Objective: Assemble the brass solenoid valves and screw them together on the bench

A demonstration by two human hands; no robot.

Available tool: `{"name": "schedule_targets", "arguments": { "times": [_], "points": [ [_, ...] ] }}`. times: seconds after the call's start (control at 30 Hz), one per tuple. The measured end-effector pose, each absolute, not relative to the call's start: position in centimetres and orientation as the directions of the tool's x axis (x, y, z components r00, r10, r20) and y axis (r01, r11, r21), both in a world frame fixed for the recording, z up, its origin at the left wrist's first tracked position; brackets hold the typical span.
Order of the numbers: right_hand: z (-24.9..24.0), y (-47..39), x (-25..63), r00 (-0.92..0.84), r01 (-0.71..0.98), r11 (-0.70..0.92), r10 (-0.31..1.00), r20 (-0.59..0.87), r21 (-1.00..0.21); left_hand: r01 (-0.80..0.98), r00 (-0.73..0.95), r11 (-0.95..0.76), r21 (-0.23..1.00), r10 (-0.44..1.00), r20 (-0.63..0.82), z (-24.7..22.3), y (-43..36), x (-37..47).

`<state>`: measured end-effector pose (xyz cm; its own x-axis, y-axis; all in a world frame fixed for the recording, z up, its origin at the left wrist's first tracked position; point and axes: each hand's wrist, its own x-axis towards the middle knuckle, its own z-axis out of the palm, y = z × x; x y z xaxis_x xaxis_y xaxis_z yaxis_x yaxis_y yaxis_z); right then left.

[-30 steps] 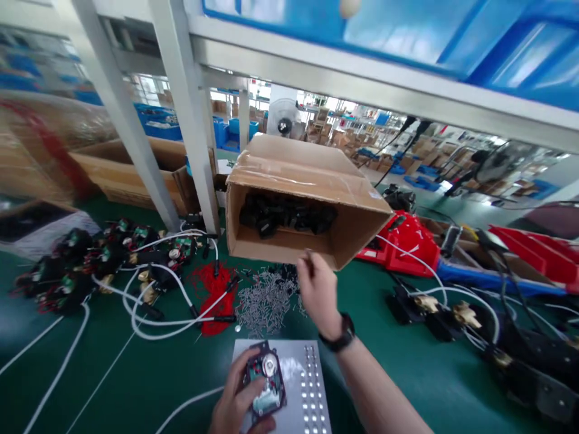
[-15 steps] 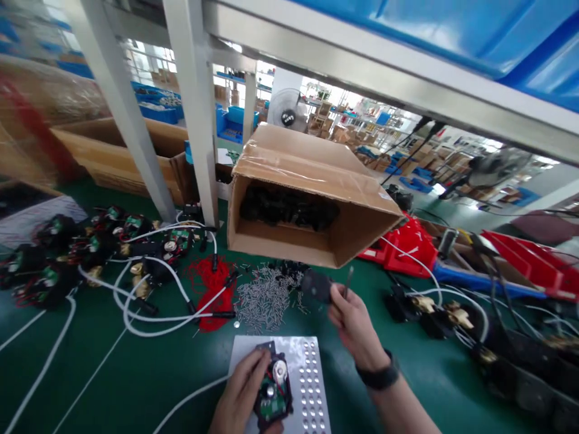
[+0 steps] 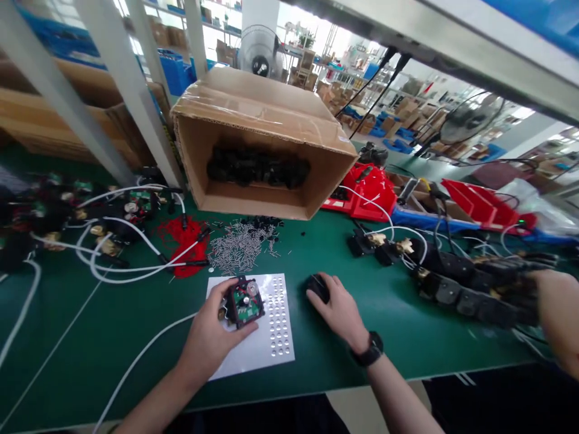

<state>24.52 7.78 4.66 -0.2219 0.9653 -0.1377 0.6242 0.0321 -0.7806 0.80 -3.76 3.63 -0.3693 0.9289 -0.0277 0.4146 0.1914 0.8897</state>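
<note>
My left hand [image 3: 210, 328] grips a black housing [image 3: 245, 301] with a green circuit board and a round metal part, over a silver plate [image 3: 246, 355] with rows of round holes. My right hand [image 3: 337, 310] is closed round a dark part [image 3: 318, 288] low over the green table, right of the plate. Whether it also holds a tool I cannot make out. Behind the plate lie a pile of screws [image 3: 236, 248] and red bands [image 3: 183, 244]. A white cable [image 3: 149, 355] runs from the housing towards the front left.
An open cardboard box [image 3: 266, 123] with black parts stands at the back. Wired assemblies [image 3: 108, 211] lie left. Red bins [image 3: 373, 193] and a row of black units [image 3: 456, 292] are on the right, where another person's blurred hand [image 3: 558, 313] reaches in.
My right hand has come down to the table with the dark part. My left hand has shifted its hold on the housing. The view has turned right, and another person's hand has appeared.
</note>
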Motion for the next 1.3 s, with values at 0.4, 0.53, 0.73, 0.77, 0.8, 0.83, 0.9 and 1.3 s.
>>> {"name": "schedule_targets", "arguments": {
  "times": [0.4,0.53,0.73,0.77,0.8,0.83,0.9,1.3],
  "points": [
    [5.8,4.0,17.2,-0.592,-0.115,-0.331,0.78,-0.203,-0.937,0.835,-0.074,-0.062,0.547,0.972,0.224,5.9,-2.2,2.5],
    [6.8,3.6,17.2,-0.66,0.133,0.125,0.751,0.006,-0.983,0.805,-0.033,-0.08,0.588,0.983,0.178,6.1,-2.2,1.8],
    [6.3,2.6,16.3,-0.557,0.409,0.251,0.83,-0.022,-0.877,0.682,-0.032,-0.11,0.723,0.983,0.18,5.8,-1.9,1.8],
    [6.2,2.7,16.1,-0.534,0.434,0.25,0.845,-0.023,-0.865,0.651,-0.029,-0.115,0.75,0.984,0.177,5.5,-1.8,1.7],
    [6.1,2.8,16.1,-0.529,0.42,0.235,0.848,-0.026,-0.877,0.61,-0.033,-0.114,0.784,0.985,0.169,5.1,-1.8,1.6],
    [5.9,2.9,16.0,-0.543,0.367,0.195,0.839,-0.039,-0.909,0.553,-0.046,-0.104,0.827,0.987,0.155,4.7,-1.8,1.3],
    [5.4,3.2,15.9,-0.59,0.217,0.041,0.802,-0.097,-0.975,0.401,-0.078,-0.067,0.914,0.991,0.107,3.8,-1.9,0.5],
    [3.4,1.7,14.7,-0.466,-0.029,-0.385,0.822,-0.328,-0.923,0.035,-0.101,0.063,0.997,0.993,-0.059,4.0,0.3,-1.1]
  ]
}}
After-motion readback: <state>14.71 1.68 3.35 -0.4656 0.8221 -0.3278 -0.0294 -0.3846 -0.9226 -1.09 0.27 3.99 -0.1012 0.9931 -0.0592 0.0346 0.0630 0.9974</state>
